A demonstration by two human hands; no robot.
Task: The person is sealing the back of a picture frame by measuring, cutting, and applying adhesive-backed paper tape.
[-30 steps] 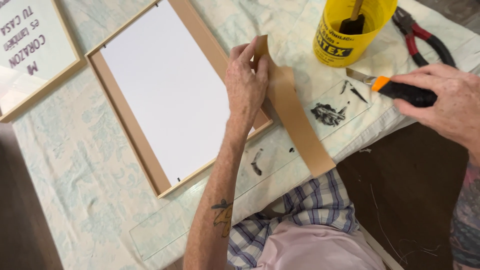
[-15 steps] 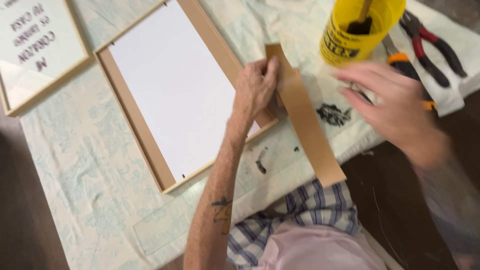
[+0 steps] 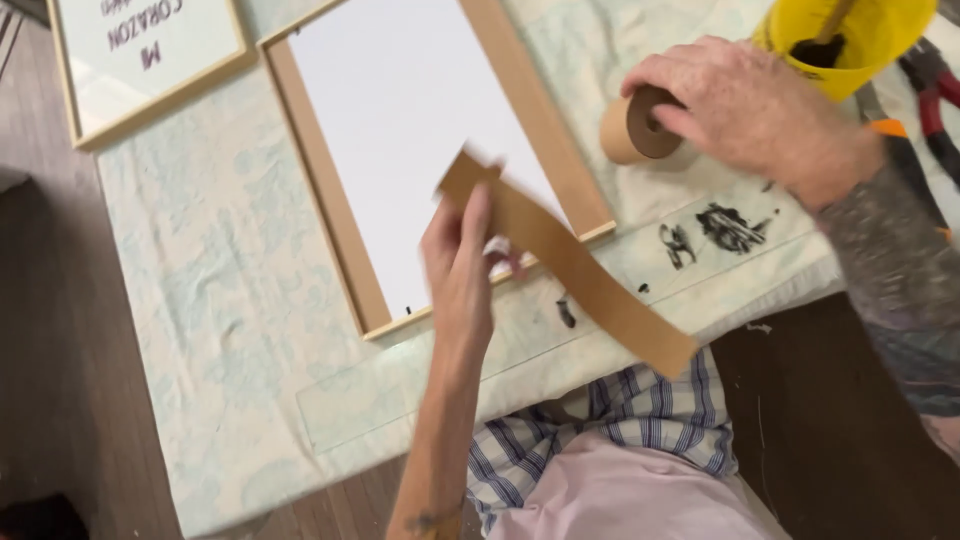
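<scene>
My left hand point(image 3: 460, 262) pinches one end of a long brown paper tape strip point(image 3: 600, 300) and holds it raised above the lower right corner of a wooden picture frame point(image 3: 322, 205). The frame lies face down with its white backing point(image 3: 400, 120) up. The strip slants down to the right, past the table edge. My right hand point(image 3: 750, 105) reaches in from the right and grips a roll of brown tape point(image 3: 622, 132) that lies on the cloth beside the frame's right rail.
A pale patterned cloth point(image 3: 220, 330) covers the table. A second frame with lettering point(image 3: 150, 60) lies at the far left. At the right stand a yellow tub point(image 3: 860, 45), red-handled pliers point(image 3: 935, 100) and an orange-handled knife point(image 3: 888, 128). Dark floor lies below the table edge.
My left hand lifted the strip off the frame's right rail. My right hand let go of the orange-handled knife and moved left onto the tape roll.
</scene>
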